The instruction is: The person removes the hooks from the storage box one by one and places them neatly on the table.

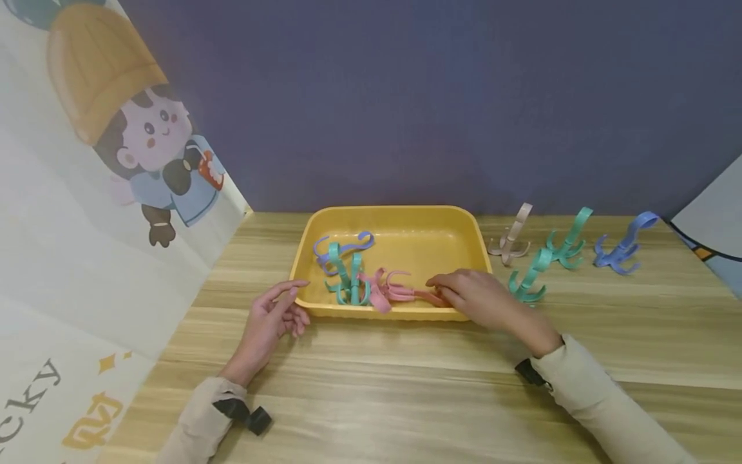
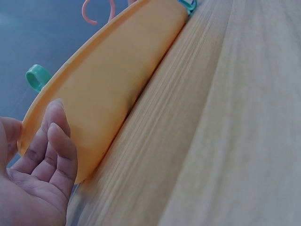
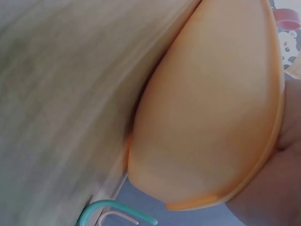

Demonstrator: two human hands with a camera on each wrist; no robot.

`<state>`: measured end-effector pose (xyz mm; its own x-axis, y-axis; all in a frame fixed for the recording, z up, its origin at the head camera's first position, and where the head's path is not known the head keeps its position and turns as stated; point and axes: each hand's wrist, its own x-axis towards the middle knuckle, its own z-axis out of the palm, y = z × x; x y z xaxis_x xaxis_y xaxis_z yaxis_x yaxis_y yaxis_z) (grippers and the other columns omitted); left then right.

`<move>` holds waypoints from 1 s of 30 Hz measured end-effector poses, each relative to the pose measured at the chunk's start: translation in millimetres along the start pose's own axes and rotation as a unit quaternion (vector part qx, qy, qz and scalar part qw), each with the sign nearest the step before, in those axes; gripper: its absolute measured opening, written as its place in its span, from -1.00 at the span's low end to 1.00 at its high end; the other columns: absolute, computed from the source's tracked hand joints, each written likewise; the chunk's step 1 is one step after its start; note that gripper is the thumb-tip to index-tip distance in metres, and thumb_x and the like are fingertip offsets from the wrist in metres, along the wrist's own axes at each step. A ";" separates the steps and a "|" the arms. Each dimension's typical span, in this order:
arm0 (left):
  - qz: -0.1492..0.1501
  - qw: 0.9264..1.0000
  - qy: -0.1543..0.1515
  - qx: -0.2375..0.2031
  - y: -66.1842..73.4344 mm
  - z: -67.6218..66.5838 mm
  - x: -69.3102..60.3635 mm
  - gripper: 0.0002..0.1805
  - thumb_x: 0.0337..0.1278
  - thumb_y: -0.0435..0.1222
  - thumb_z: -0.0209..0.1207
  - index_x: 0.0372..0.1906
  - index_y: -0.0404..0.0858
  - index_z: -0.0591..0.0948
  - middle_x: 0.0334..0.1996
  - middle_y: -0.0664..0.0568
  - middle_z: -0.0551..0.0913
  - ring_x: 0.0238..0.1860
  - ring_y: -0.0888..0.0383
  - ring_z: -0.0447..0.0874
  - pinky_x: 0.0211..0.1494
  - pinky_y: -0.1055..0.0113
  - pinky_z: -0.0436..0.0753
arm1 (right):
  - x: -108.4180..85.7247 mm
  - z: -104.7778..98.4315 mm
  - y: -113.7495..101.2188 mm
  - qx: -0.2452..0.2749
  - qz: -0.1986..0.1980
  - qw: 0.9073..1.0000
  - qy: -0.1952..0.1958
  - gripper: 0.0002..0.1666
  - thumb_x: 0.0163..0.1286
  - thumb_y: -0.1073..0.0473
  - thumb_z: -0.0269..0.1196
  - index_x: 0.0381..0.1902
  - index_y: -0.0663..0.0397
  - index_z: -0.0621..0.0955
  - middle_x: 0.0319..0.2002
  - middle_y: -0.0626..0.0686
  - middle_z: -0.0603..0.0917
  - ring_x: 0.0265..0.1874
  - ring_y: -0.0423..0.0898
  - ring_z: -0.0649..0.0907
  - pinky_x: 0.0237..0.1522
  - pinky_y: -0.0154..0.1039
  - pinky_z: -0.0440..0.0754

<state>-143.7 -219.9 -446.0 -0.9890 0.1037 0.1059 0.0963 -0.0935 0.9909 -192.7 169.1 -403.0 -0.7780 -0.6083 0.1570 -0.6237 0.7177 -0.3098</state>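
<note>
A yellow tray [image 1: 400, 313] sits on the table in the head view. My right hand [image 1: 472, 296] reaches over its front right corner, its fingers on the stem end of a pink multi-prong hook [image 1: 400, 293]; the fingertip contact is partly hidden. In the right wrist view the tray wall [image 3: 207, 103] covers the fingers. My left hand [image 1: 272, 320] straddles the tray's left front corner, one finger over the rim and the others relaxed outside the wall. Left of the pink hook are green hooks [image 1: 355, 283] and a blue-purple hook [image 1: 348, 248].
Right of the tray, hooks stand on the wooden table [image 1: 371, 386]: a beige-pink hook [image 1: 510, 241], a green hook [image 1: 570, 241], another green hook [image 1: 529, 280] and a blue hook [image 1: 623, 248]. A dark wall [image 1: 429, 109] rises behind; a printed panel [image 1: 75, 225] borders the left.
</note>
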 end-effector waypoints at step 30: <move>0.000 1.000 -0.006 0.007 -0.5 -1.7 1.3 -0.45 0.52 -0.13 0.03 0.27 -0.54 0.40 -0.56 -0.10 0.68 -0.62 0.12 0.60 -0.60 0.38 0.59 | -4.5 -32.1 10.9 0.248 -0.002 0.962 -0.115 -0.70 0.37 0.00 0.35 -0.05 0.02 0.69 -0.22 -0.09 0.70 -0.23 -0.11 0.66 -0.14 -0.17 0.69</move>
<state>-145.3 -221.4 -446.5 -0.9877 0.1147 0.1067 0.0980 -0.0792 0.9920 -198.4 190.6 -377.0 -0.7031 -0.7102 -0.0351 -0.4686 0.4999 -0.7283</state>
